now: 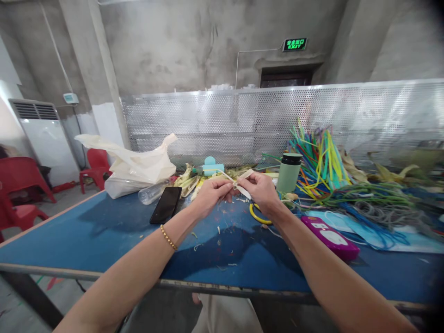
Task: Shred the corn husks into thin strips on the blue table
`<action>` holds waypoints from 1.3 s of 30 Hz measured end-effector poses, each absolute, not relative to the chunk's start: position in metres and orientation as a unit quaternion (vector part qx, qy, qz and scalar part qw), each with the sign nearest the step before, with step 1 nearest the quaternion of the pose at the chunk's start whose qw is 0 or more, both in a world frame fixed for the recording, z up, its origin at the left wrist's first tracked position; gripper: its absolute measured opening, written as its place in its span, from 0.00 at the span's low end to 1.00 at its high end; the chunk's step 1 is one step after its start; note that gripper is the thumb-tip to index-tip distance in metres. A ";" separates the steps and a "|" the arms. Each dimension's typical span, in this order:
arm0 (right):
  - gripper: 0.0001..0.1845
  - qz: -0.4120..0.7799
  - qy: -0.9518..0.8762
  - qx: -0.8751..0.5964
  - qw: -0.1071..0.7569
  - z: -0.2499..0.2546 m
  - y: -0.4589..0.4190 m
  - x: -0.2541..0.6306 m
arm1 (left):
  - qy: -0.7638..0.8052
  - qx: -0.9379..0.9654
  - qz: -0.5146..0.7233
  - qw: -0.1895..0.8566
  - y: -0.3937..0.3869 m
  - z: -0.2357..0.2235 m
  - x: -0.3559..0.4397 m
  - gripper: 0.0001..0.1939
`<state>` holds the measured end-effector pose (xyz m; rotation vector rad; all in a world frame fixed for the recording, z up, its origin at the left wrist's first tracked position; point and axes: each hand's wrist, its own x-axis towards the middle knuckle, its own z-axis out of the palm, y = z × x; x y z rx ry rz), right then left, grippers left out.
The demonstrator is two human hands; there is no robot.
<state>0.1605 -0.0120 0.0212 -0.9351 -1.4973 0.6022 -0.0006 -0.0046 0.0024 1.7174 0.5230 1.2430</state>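
Above the blue table [104,240], my left hand [212,192] and my right hand [261,189] meet, both pinched on pale strips of corn husk [240,181]. The strips run up and outward from between my fingers. A gold bead bracelet [168,237] sits on my left wrist. Small husk scraps [218,231] lie on the table under my hands. Yellow-handled scissors [258,215] lie just below my right hand, partly hidden by it.
A black phone [165,204], a clear plastic bottle [151,193] and a cream plastic bag [135,166] lie to the left. A green cup [289,172], coloured strips [321,159], corn husks [385,175] and a purple case [331,237] are to the right. Red chairs [21,185] stand far left.
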 end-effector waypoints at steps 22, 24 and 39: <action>0.09 0.200 -0.665 -0.418 0.586 0.023 -0.015 0.158 | 0.199 0.690 0.523 0.460 -0.015 0.003 0.007 0.12; 0.09 0.204 -0.664 -0.414 0.588 0.022 -0.015 0.158 | 0.197 0.681 0.527 0.468 -0.015 0.002 0.009 0.11; 0.17 0.258 -0.656 -0.404 0.582 0.025 -0.011 0.168 | 0.180 0.631 0.521 0.545 -0.016 0.001 0.011 0.08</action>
